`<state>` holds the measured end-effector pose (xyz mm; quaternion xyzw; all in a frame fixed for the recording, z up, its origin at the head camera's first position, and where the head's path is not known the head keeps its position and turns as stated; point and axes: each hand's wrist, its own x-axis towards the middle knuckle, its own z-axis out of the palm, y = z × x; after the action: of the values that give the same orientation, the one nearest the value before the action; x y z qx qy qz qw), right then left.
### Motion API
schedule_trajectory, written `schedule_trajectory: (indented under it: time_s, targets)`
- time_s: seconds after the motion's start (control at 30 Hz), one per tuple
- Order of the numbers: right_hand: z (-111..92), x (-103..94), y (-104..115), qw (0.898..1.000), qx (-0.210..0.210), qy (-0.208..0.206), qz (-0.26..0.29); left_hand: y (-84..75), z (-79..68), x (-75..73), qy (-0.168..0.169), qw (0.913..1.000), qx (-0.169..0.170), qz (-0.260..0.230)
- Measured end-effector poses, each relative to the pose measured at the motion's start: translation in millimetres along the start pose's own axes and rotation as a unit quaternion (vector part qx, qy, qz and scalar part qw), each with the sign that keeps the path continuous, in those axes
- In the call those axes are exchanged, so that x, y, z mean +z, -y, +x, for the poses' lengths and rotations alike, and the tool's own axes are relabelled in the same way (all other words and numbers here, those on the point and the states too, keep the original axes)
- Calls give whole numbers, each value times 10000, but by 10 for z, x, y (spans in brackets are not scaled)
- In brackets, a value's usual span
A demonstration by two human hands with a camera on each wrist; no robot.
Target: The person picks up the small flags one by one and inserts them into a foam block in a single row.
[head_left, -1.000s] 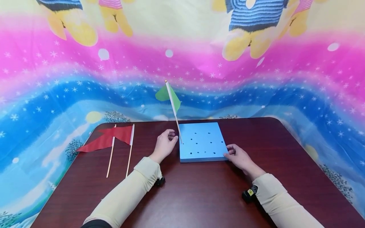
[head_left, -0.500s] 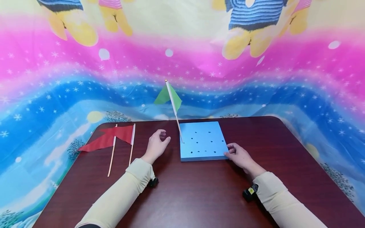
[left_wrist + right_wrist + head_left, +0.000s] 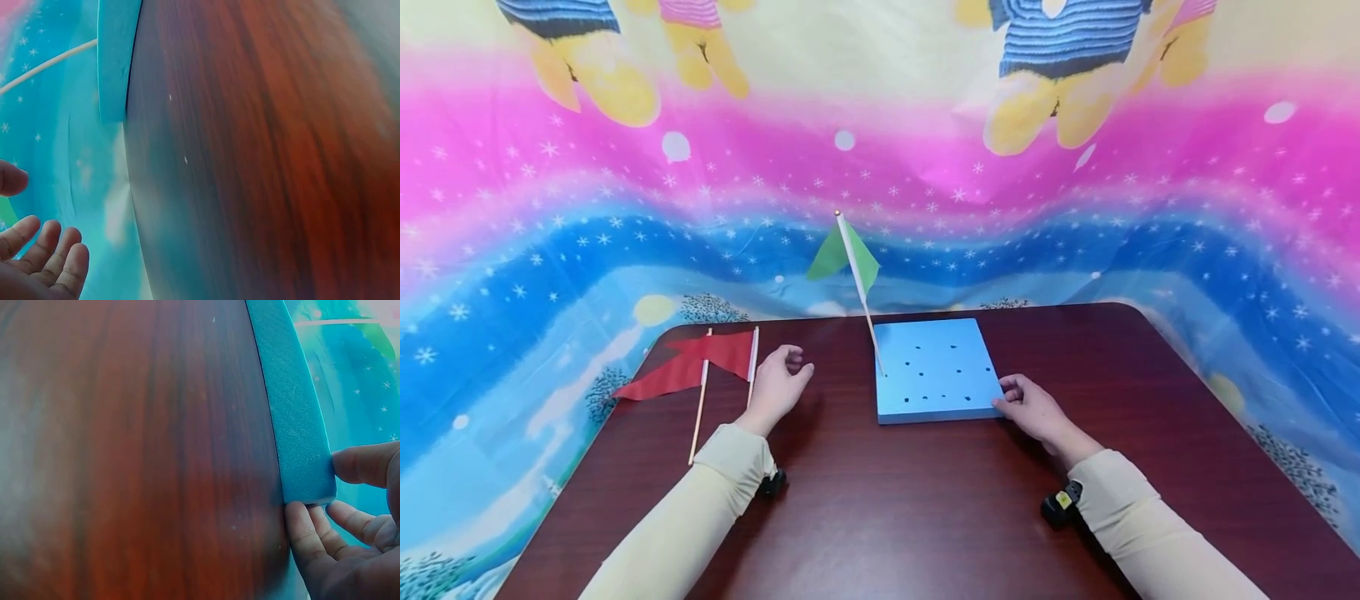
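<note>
A blue foam board dotted with small holes lies on the table. A green flag on a thin stick stands tilted in a hole near its left edge. My right hand holds the board's front right corner; in the right wrist view the thumb rests on the upper edge and fingertips touch the side of the blue board. My left hand, fingers loosely bent and holding nothing, hovers beside the nearer red flag, partly covering its stick. Another red flag lies further left, overlapping it.
The dark reddish wooden table carries the board and flags. Behind it hangs a colourful printed cloth, close to the table's back and side edges.
My left hand has moved left, away from the board and over to the red flags. My right hand stays at the board's corner, and the green flag still stands in it.
</note>
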<state>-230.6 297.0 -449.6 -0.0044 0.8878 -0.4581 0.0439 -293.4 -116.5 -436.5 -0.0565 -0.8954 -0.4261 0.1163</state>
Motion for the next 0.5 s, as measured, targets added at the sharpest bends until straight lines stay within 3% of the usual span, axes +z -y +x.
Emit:
schedule_trajectory:
  time_s: [0.27, 0.5]
  targets:
    - [5, 12, -5, 10000, 33, -23, -25, 119, -29, -181, -16, 9998, -104, 157]
    - [-2, 11, -6, 10000, 67, -41, -41, 201, -55, -343, 32, 9988, -490, 19]
